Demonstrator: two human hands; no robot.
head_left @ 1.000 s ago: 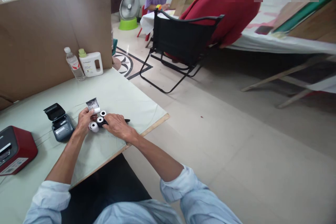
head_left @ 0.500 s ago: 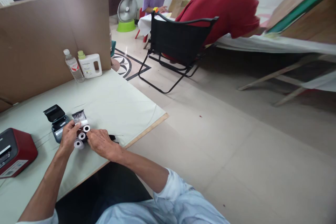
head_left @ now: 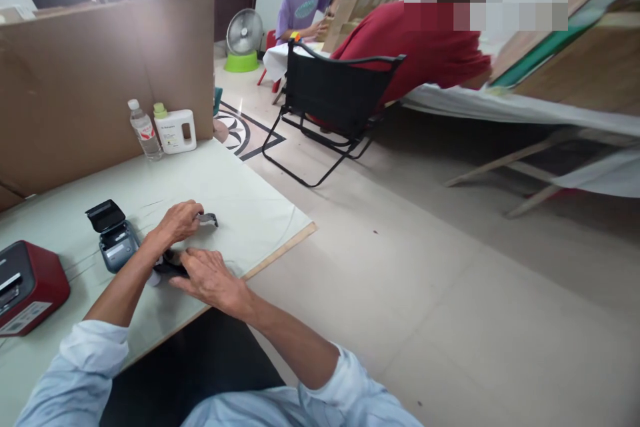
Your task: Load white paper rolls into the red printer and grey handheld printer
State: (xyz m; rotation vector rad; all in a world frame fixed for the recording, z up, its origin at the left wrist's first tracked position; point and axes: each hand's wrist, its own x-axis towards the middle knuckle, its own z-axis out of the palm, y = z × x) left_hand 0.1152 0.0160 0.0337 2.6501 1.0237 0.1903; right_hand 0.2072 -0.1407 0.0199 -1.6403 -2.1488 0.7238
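Observation:
My left hand [head_left: 181, 221] is above the table, closed on a thin, dark, shiny curved strip [head_left: 208, 219] that sticks out past its fingertips to the right. Nearer to me, my right hand [head_left: 215, 281] has its fingers stretched out and thumb apart, beside a dark object [head_left: 173, 265] whose kind I cannot make out. Part of a white paper roll [head_left: 154, 278] shows under my left forearm; any other rolls are hidden. Left of that forearm stands a small blue-grey label printer [head_left: 119, 250], its black lid [head_left: 106, 215] raised.
A red and black box-shaped device [head_left: 37, 287] sits at the table's left. A water bottle [head_left: 145, 132] and a white jug [head_left: 175, 130] stand by the cardboard panel [head_left: 100, 73]. Beyond the table edge are a black folding chair [head_left: 340, 93], people and a fan [head_left: 244, 32].
My left hand has left the white paper rolls and moved right and up with the dark strip. My right hand has shifted slightly right and down, its fingers opening from the rolls.

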